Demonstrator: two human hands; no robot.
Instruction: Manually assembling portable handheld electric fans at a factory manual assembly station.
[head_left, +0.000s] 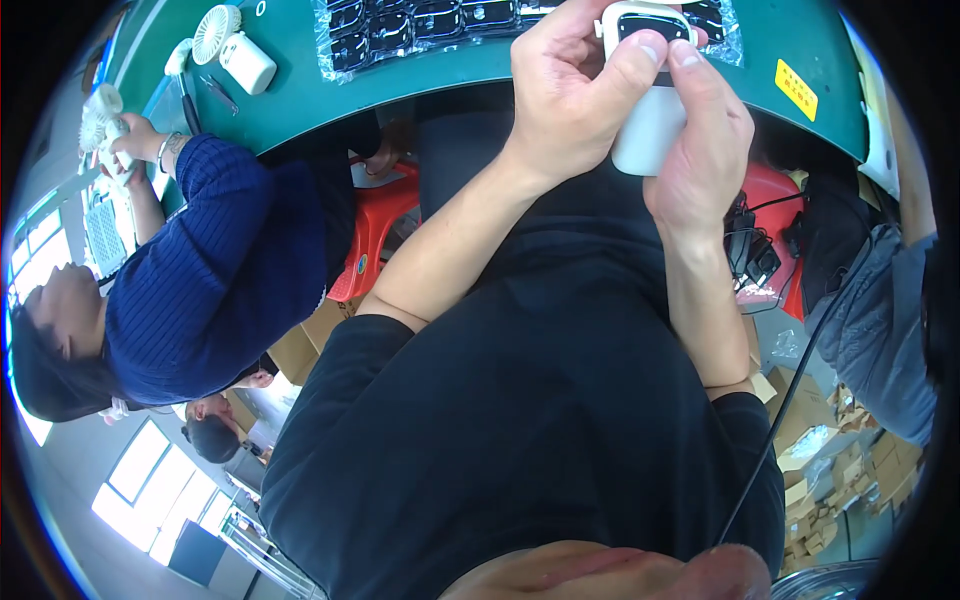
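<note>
Above the near edge of the green table (450, 75), both my hands grip a white handheld device (648, 140) with a rounded body and a glossy black panel at its upper end. My left hand (570, 105) is closed on its left side, the thumb on the black panel. Along the other side my right hand (705, 140) is closed too, its thumb beside the left thumb. Fingers hide parts of the device. Just beyond lies a tray of glossy black parts (430, 25) in clear plastic.
A white handheld fan (245, 62) and dark tweezers (220, 94) lie on the table's left. A yellow label (796, 90) sticks to its right. At left a co-worker in a blue sweater (200, 270) holds another fan. Red stools (375, 225) and cardboard boxes (805, 415) stand below.
</note>
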